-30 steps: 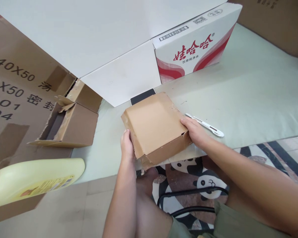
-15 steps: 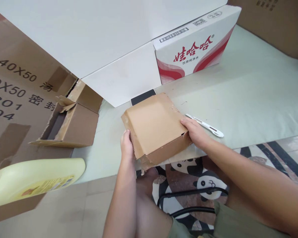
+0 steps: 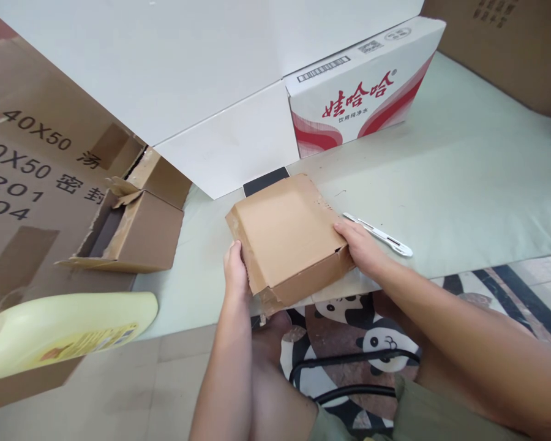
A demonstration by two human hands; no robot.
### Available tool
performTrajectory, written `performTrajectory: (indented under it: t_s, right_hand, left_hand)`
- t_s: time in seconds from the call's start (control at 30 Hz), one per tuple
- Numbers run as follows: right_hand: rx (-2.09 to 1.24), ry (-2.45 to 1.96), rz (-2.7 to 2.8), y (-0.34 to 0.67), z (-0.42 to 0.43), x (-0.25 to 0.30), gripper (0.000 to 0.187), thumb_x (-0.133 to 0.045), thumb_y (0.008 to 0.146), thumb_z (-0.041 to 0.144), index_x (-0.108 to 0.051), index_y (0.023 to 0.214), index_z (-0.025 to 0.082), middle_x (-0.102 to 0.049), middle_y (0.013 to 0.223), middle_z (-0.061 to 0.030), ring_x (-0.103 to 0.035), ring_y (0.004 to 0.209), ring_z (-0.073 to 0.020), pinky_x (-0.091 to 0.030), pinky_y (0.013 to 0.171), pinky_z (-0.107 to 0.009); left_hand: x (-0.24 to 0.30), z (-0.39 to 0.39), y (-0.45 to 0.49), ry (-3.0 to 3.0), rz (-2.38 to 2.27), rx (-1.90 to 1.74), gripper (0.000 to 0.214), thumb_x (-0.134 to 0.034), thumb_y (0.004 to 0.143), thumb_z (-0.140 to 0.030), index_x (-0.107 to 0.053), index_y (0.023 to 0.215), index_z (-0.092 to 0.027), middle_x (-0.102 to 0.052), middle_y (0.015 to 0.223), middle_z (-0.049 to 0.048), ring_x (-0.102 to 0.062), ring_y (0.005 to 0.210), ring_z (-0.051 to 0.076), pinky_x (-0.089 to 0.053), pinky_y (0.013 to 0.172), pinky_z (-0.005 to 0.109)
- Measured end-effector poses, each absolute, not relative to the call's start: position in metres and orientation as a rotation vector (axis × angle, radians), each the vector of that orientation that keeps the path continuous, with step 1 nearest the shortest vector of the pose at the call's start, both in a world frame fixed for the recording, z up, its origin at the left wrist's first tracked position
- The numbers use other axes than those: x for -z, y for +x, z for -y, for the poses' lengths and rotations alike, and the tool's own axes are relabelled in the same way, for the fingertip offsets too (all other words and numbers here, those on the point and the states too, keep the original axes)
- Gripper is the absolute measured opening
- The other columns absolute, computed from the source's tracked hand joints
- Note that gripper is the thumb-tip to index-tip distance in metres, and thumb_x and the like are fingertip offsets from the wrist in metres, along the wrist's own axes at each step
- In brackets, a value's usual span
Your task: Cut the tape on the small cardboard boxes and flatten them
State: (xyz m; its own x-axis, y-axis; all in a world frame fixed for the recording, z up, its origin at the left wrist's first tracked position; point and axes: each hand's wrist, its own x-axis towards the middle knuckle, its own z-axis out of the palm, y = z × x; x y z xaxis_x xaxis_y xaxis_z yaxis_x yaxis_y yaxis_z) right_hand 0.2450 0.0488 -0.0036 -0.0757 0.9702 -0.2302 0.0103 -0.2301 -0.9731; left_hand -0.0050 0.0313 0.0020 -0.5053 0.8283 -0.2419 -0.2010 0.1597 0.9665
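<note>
Gripping flat brown cardboard box (image 3: 284,236) w/ fingers, L hand (image 3: 236,269) at left side, R hand (image 3: 360,247) at right, by near edge of pale-green cloth-covered table (image 3: 445,177). Prob. steadying step; for next move, need even grip.

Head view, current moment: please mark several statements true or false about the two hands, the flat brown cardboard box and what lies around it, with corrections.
1. The left hand and the right hand both hold the flat brown cardboard box. True.
2. A slim white tool lies on the pale green cloth. True.
3. The tool is on the left hand's side of the box. False: it is on the right hand's side.
4. A pale yellow plastic bottle shows at the picture's left. True.
5. The left hand touches the bottle. False: it is on the box, apart from the bottle.
</note>
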Motion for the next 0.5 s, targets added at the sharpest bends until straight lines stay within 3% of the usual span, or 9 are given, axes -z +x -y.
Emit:
performTrajectory:
  t_s: [0.2,0.37,0.5]
  right_hand:
    - [-1.428,-1.327,1.165,0.246,-0.049,0.004,0.028,-0.049,0.085,0.049,-0.067,0.085,0.028,-0.073,0.098,-0.0016,-0.062,0.104,-0.0280,-0.044,0.096,-0.043]
    - [-1.407,-1.291,1.166,0.246,-0.049,0.007,0.030,-0.050,0.086,0.051,-0.067,0.087,0.027,-0.072,0.096,-0.0018,-0.063,0.100,-0.0270,-0.046,0.094,-0.043]
    - [-1.390,-1.275,1.108,0.244,-0.049,0.009,0.030,-0.052,0.087,0.051,-0.068,0.097,0.027,-0.072,0.105,-0.0016,-0.063,0.105,-0.0264,-0.045,0.099,-0.043]
  left_hand:
    - [0.000,-0.033,-0.006,0.611,-1.547,-1.508,0.025,-0.061,0.073,-0.044,-0.060,0.075,-0.018,-0.062,0.070,-0.0006,-0.059,0.065,0.016,-0.047,0.062,0.027]
    - [-0.003,-0.038,-0.015,0.599,-1.281,-1.702,0.016,-0.055,0.061,-0.028,-0.062,0.072,-0.020,-0.067,0.073,-0.0003,-0.062,0.068,0.017,-0.050,0.068,0.027]
    - [-0.005,-0.035,-0.024,0.601,-1.125,-1.767,0.013,-0.057,0.057,-0.030,-0.061,0.064,-0.020,-0.066,0.069,0.0007,-0.064,0.068,0.017,-0.051,0.072,0.028]
